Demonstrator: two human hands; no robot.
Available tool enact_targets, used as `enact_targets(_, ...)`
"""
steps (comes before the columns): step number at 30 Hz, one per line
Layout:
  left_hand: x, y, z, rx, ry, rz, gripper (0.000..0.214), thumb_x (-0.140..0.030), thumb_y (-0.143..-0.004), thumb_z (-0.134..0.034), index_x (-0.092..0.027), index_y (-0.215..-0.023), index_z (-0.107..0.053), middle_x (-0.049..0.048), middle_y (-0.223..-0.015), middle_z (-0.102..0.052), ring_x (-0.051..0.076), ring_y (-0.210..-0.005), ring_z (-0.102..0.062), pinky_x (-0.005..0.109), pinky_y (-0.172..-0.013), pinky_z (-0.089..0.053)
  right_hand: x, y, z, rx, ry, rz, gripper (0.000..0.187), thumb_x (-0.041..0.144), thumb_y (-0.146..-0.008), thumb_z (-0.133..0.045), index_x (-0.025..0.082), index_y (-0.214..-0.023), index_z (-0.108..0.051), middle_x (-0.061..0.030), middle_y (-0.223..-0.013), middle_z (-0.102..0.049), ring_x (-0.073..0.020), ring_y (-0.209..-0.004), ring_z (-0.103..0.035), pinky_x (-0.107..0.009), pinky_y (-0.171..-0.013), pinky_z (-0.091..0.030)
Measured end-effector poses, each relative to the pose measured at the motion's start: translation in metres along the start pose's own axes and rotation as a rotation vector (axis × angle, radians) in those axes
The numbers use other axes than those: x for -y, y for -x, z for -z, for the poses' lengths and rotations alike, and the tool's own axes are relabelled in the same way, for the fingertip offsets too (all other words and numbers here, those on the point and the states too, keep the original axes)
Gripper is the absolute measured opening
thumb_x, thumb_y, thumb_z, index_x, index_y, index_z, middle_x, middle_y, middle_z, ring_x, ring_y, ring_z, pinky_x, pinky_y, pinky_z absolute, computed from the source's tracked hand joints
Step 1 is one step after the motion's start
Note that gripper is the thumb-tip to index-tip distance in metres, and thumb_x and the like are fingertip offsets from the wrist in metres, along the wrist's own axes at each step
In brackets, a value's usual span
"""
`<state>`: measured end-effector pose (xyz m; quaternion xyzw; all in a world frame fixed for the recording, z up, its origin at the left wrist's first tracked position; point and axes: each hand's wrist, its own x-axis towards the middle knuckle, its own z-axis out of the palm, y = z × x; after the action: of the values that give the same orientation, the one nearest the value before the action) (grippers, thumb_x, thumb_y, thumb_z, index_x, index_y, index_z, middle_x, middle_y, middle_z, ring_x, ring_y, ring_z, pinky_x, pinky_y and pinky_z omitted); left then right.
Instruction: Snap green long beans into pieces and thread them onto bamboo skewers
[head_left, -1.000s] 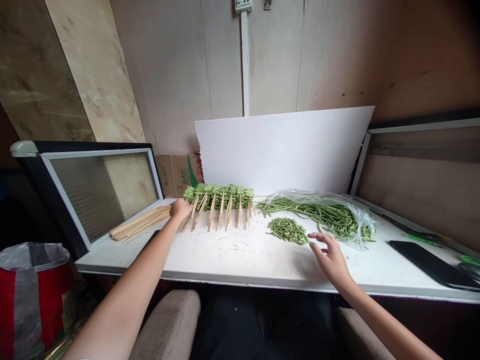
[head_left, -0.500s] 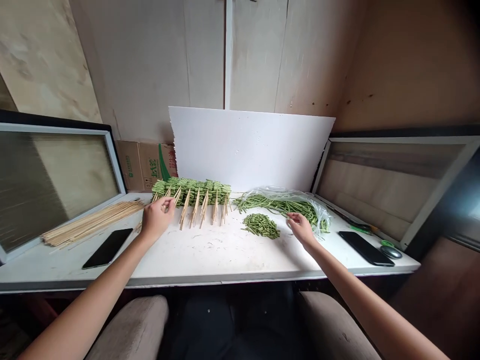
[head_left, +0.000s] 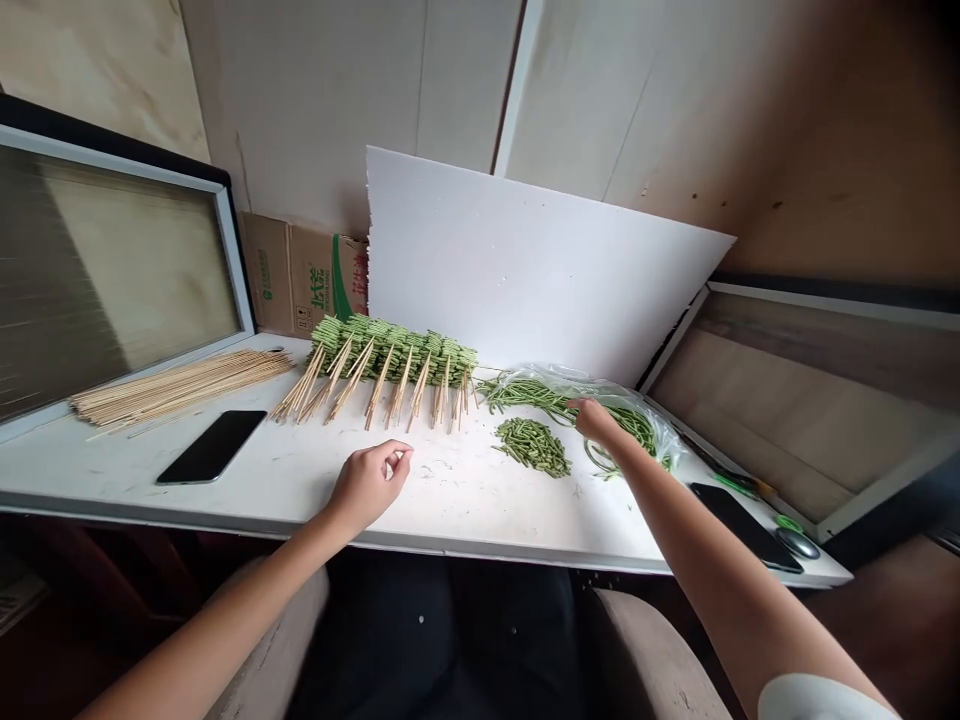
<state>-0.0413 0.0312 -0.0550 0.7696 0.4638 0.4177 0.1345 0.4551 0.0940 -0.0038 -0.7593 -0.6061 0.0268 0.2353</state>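
My left hand [head_left: 373, 478] hovers over the front of the white table, thumb and fingertips pinched together with nothing visible in them. My right hand [head_left: 595, 418] is at the heap of long green beans [head_left: 536, 396], its fingers closed on some of them and partly hidden. A clear plastic bag [head_left: 664, 425] lies around the beans. Just left of that hand is a small pile of cut bean pieces [head_left: 534, 446]. Beyond my left hand, stacked skewers of bean pieces [head_left: 390, 345] lie with their bare bamboo ends [head_left: 379, 388] toward me.
Loose bamboo skewers [head_left: 184, 385] lie at the left, behind a black phone [head_left: 212, 447]. Another dark phone [head_left: 742, 525] and a grey rounded object [head_left: 797, 543] are at the right. A white board [head_left: 540, 265] and a cardboard box [head_left: 307, 270] stand at the back.
My left hand has left the skewer ends and come right and toward me. My right hand has moved away from me onto the long beans. The camera view has tilted.
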Motion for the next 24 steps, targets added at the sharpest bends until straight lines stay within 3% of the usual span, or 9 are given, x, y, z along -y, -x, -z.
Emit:
enact_targets(6,-0.002,0.009,-0.005,0.045,0.019,-0.002,0.020,-0.031,-0.095,-0.057,-0.023,-0.097,-0.075,0.0018,-0.074,-0.073,0.015,-0.058,-0.059,0.026,-0.063,-0.046,-0.006,-0.033,-0.003,0.051,0.065,-0.032,0.047,0.007,-0.082,-0.054,0.003,-0.126,-0.069,-0.0294,-0.137,-0.064,-0.0395,-0.128,-0.063,-0.051,-0.105,-0.050)
enact_targets(10,-0.004,0.009,-0.007,-0.054,0.008,-0.018,0.019,-0.027,-0.097,-0.055,-0.022,-0.095,-0.073,0.0049,-0.086,-0.073,0.019,-0.078,-0.068,0.028,-0.074,-0.050,-0.018,-0.052,-0.006,0.010,0.064,-0.018,0.039,0.015,-0.083,-0.057,0.004,-0.117,-0.072,-0.0319,-0.135,-0.065,-0.0427,-0.127,-0.063,-0.058,-0.104,-0.049)
enact_targets(16,-0.001,0.007,-0.007,-0.099,-0.037,0.075,0.019,-0.029,-0.097,-0.055,-0.023,-0.089,-0.071,0.0019,-0.072,-0.064,0.017,-0.061,-0.057,0.027,-0.060,-0.048,-0.047,-0.072,-0.013,-0.123,-0.004,0.072,0.040,0.013,-0.074,-0.060,0.013,-0.111,-0.075,-0.0229,-0.127,-0.071,-0.0406,-0.134,-0.057,-0.058,-0.110,-0.043)
enact_targets(20,-0.002,0.015,-0.013,-0.133,-0.103,0.012,0.017,-0.027,-0.097,-0.053,-0.027,-0.094,-0.070,0.0038,-0.074,-0.065,0.020,-0.070,-0.066,0.030,-0.069,-0.054,-0.060,-0.086,-0.007,-0.134,-0.025,0.062,0.038,0.012,-0.072,-0.059,0.021,-0.105,-0.077,-0.0165,-0.123,-0.074,-0.0371,-0.126,-0.062,-0.058,-0.107,-0.046)
enact_targets(24,-0.003,0.025,-0.020,-0.157,-0.167,-0.082,0.018,-0.022,-0.094,-0.058,-0.032,-0.103,-0.069,0.0037,-0.079,-0.069,0.021,-0.073,-0.070,0.030,-0.072,-0.057,-0.069,-0.105,0.002,-0.147,-0.057,0.093,0.038,0.011,-0.074,-0.057,0.019,-0.106,-0.076,-0.0176,-0.126,-0.073,-0.0347,-0.128,-0.061,-0.052,-0.109,-0.046)
